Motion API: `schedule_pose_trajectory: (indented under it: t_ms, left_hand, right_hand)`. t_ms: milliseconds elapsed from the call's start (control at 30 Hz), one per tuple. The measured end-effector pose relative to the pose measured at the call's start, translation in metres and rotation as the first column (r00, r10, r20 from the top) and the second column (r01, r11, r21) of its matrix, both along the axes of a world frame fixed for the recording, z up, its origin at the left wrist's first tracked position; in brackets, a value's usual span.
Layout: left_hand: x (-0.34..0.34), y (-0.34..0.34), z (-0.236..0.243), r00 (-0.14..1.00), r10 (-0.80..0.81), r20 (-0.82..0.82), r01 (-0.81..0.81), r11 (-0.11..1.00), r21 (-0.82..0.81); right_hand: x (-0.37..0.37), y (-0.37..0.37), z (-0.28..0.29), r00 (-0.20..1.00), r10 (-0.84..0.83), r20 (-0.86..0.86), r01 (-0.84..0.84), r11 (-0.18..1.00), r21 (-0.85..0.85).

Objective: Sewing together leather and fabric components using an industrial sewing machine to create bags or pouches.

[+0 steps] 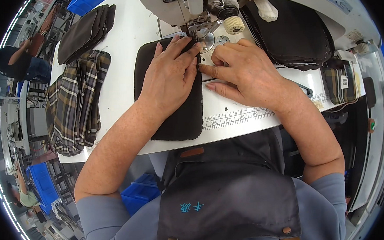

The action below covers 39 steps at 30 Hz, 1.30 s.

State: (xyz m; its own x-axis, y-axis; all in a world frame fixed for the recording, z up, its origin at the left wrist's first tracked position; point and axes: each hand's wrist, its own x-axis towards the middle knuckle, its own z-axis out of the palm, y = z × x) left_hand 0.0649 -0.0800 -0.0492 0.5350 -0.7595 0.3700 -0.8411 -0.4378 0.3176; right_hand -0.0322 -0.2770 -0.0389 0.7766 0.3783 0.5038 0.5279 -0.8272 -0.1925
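A black fabric panel [174,123] with rounded corners lies on the white sewing table, its far right edge close to the presser foot [194,31] of a sewing machine [161,9]. My left hand [168,75] rests flat on this panel, fingers stretched toward the presser foot and slightly apart. At the panel's right edge, my right hand [251,74] touches it with the extended index fingertip. The thumb of that hand is stretched out below, while its other fingers bend near the metal needle plate [208,43]. Neither hand grips anything. The needle tip is hard to make out.
Plaid fabric pieces [75,109] are stacked at the left, with dark pieces [85,34] behind them. Another dark stack [292,34] sits right of the needle area, beside a plaid piece [341,82]. A printed ruler [238,118] runs along the table's front edge.
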Motion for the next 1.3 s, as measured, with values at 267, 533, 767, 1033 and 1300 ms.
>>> schedule_pose_trajectory:
  t_ms: [267,533,767,1033,1300]
  left_hand:
    - [-0.002,-0.002,-0.001,1.000,0.014,-0.012,-0.014,0.999,0.035]
    - [0.002,-0.001,-0.002,0.999,0.010,0.041,-0.012,0.999,0.034]
    - [-0.025,0.030,0.024,0.967,-0.250,0.042,0.241,0.957,0.162]
    - [-0.045,0.042,0.025,0.980,-0.188,-0.065,0.197,0.964,0.179]
    - [-0.033,0.039,0.016,0.985,-0.167,-0.051,0.173,0.966,0.191]
  right_hand:
    - [-0.001,-0.001,0.001,0.999,-0.016,0.033,0.016,1.000,-0.016]
    - [-0.006,0.000,0.007,1.000,0.023,-0.006,-0.023,1.000,-0.001]
    - [-0.037,0.010,0.017,0.980,0.164,-0.111,-0.165,0.986,0.002]
    - [-0.066,0.025,0.011,0.994,0.093,-0.059,-0.091,0.995,0.032]
    - [-0.063,0.023,0.016,0.986,0.120,-0.116,-0.117,0.993,0.032]
